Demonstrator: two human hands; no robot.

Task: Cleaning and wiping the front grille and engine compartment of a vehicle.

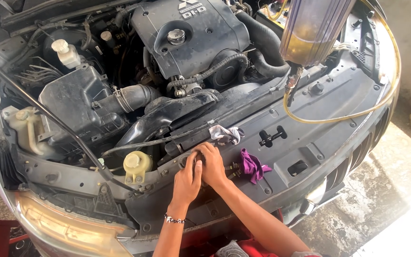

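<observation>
- The left hand (187,177) and right hand (212,164) press together on one small spot of the front panel (310,114) of an open engine bay, fingers curled over something round and dark between them; it is mostly hidden, so I cannot tell what it is or how firmly each grip closes on it.
- Both wrists come up from 6 o'clock, which fits a person leaning in over the front edge of the car.
- A purple rag (252,165) lies on the panel just beside the right hand at 3 o'clock, close enough to grab; a white rag (224,134) sits at 12 o'clock of the hands, touching the panel's rear edge.
- A yellowish reservoir cap (133,161) stands near the left hand at 9 o'clock, with a thin prop rod (48,116) slanting past it.
- A clear container of amber fluid (310,28) hangs at 1 o'clock, well apart, its yellow hose (357,115) looping across the panel.
- Open room lies to the right along the bare panel; at 12 o'clock hoses and the engine cover (191,33) crowd in, and at 6 o'clock the panel drops off to the bumper.
</observation>
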